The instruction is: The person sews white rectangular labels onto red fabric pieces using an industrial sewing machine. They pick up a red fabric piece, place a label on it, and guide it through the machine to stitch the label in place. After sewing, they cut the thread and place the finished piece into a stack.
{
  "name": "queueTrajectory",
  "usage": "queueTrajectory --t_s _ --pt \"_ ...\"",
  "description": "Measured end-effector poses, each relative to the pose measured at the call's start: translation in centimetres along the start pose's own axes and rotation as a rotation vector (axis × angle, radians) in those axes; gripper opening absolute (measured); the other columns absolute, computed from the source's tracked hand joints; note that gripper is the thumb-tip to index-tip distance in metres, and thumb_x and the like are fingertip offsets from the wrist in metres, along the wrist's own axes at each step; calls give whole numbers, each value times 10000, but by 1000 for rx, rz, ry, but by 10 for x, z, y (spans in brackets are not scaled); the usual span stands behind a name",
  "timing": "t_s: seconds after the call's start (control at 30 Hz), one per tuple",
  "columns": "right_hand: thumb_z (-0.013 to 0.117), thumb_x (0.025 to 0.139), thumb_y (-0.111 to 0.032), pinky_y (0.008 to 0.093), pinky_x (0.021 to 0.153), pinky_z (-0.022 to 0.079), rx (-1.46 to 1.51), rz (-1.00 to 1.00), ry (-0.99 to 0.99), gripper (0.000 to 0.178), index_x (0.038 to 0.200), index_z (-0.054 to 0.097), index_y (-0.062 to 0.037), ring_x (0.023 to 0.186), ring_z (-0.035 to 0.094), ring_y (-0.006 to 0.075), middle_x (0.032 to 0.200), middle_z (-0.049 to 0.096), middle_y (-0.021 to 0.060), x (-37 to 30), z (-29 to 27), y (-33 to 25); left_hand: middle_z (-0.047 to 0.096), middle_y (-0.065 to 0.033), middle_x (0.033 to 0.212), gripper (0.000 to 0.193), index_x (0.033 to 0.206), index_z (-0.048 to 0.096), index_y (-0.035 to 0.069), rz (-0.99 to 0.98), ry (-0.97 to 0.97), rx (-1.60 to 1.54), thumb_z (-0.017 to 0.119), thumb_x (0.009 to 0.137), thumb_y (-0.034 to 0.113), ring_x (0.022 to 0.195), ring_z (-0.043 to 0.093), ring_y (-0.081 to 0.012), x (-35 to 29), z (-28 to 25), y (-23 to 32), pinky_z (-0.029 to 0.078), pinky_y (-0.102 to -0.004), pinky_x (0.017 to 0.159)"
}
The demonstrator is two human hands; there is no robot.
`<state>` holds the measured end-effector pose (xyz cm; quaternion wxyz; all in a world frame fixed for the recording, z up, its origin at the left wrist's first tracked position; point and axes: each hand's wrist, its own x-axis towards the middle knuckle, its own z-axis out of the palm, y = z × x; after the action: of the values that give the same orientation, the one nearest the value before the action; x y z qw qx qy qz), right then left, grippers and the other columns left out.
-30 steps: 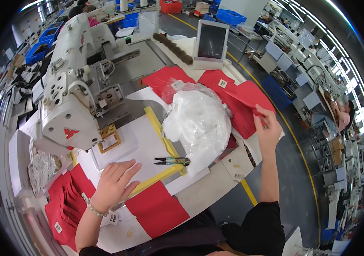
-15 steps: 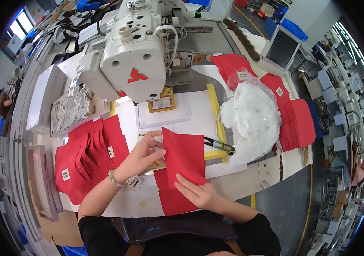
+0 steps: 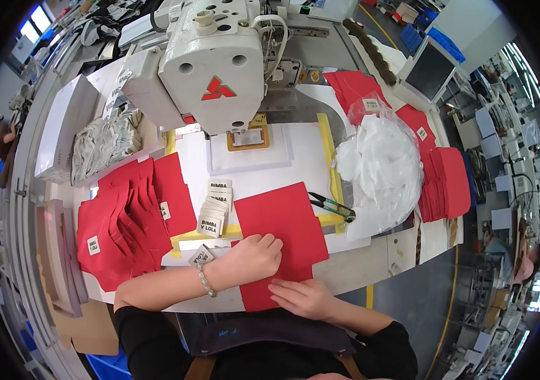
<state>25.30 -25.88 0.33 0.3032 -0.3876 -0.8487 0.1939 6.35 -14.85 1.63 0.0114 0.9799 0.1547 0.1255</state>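
A red fabric piece lies unfolded in front of me, overlapping the white work sheet and the table's near edge. My left hand rests on its left side with fingers curled in; what is under them, if anything, is hidden. Lower down, my right hand has its fingers stretched out flat on the fabric. A row of overlapping white labels sits left of the fabric. One loose label lies beside my left wrist. Black-handled snips lie just right of the fabric.
A white sewing machine stands ahead, above a yellow frame on a clear plate. Stacked red pieces lie at left, with more red pieces at right. A white plastic bag bundle is beside the snips.
The raised, folded red fabric has come down flat on the table. My left hand has moved right and down onto it, its fingers curling in. The row of labels is now uncovered.
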Motion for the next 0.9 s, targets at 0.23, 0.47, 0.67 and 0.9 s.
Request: queueTrajectory --t_s 0.23,0.47,0.67,0.9 --pt "772 768 -135 290 592 474 -283 51 76 277 1032 716 -75 698 645 169 1017 709 60 5 -38 45 457 -12 638 110 589 532 78 111 16 209 628 629 116 621 497 -133 6 4 6 397 -249 499" --pt "779 758 -206 323 650 460 -255 175 6 349 1091 702 -134 803 643 172 1089 685 18 7 -75 75 537 -23 692 60 677 586 66 82 61 -16 636 696 93 681 565 -160 12 8 -22 470 -273 611" --pt "779 751 -259 351 775 461 -334 17 -213 390 1109 683 -138 944 615 190 1164 640 19 19 -89 80 549 -40 789 149 791 596 59 23 -35 -193 702 739 150 771 578 -184 4 -6 -32 483 -303 709" --pt "787 751 -258 374 896 430 -319 -33 -258 366 1080 681 -136 1014 610 196 1200 631 31 6 -78 89 596 -107 1103 431 1056 607 57 -21 -226 -324 767 728 287 1026 589 -233 -1 -20 -10 470 -374 852"
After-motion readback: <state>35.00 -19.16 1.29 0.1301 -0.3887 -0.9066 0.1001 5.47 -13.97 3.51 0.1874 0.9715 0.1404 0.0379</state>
